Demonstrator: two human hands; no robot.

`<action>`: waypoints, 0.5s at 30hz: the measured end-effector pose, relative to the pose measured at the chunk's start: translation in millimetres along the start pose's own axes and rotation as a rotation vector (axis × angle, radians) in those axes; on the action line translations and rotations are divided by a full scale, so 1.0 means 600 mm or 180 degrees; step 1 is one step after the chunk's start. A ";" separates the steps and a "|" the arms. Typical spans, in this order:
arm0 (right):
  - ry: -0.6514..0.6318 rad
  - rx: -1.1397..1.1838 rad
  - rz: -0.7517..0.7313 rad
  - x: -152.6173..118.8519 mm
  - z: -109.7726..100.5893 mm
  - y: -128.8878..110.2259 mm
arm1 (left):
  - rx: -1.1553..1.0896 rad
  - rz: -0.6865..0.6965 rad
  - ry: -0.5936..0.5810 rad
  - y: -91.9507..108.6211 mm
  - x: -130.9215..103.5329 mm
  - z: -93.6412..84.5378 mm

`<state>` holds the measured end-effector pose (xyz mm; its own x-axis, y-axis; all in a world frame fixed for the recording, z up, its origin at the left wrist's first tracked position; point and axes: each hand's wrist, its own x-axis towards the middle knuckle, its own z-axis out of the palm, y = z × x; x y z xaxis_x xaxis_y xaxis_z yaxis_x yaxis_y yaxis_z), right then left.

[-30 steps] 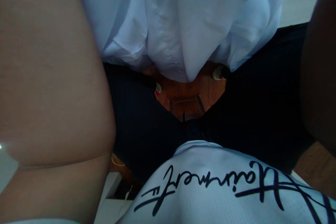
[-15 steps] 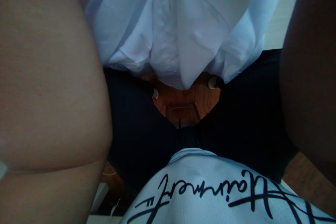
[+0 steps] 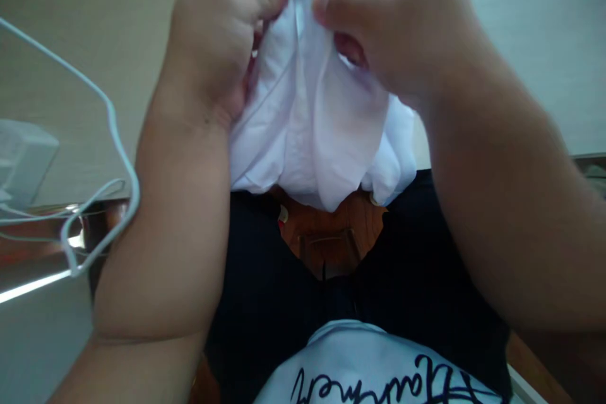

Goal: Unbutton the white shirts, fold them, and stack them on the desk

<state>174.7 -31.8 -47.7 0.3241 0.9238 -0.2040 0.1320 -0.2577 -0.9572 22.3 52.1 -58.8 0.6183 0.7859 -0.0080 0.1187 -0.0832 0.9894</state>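
A white shirt [image 3: 303, 132] hangs bunched between my hands, its lower end draped over the table edge above my lap. My left hand [image 3: 227, 25] is closed on the cloth at the left, thumb and fingers pinching it near the top of the view. On the other side, my right hand [image 3: 388, 12] pinches the shirt too, its thumb close to the middle strip. The two thumbs are a short distance apart. Part of the shirt beyond my hands is cut off by the upper edge of the picture.
A pale table [image 3: 95, 31] spreads out ahead on both sides. At the left lie a white charger [image 3: 28, 158] and a looped white cable [image 3: 112, 117] beside my left forearm. My dark trousers [image 3: 269, 265] and the wooden floor [image 3: 326, 221] show below.
The view has tilted up, bringing both hands, the table, the charger and the cable into sight. Earlier only my arms showed, and the shirt looked larger and nearer.
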 end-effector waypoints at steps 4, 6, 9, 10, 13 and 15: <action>-0.0542 -0.0859 -0.1175 0.002 -0.014 -0.001 | 0.0114 -0.0045 0.0134 0.007 -0.003 0.000; -0.0427 -0.0874 -0.1144 0.008 -0.020 -0.003 | -0.0107 -0.0279 0.0207 0.015 -0.004 0.000; -0.0364 -0.0693 -0.1065 0.016 -0.030 -0.009 | -0.0240 -0.0721 -0.0136 0.034 -0.003 -0.013; -0.0367 -0.0623 -0.1058 0.017 -0.034 -0.011 | -0.0128 -0.0814 -0.0323 0.041 -0.003 -0.021; -0.0408 -0.0479 -0.1013 0.018 -0.044 -0.018 | 0.0308 -0.0922 -0.0761 0.064 -0.007 -0.050; -0.0440 -0.0389 -0.0973 0.016 -0.049 -0.022 | 0.0471 -0.0983 -0.0933 0.077 -0.011 -0.065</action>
<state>203.5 -27.9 -31.1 0.1236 0.9908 0.0543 0.3172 0.0124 -0.9483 -6.7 67.1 -7.7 0.7280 0.5825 -0.3616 0.4289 0.0245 0.9030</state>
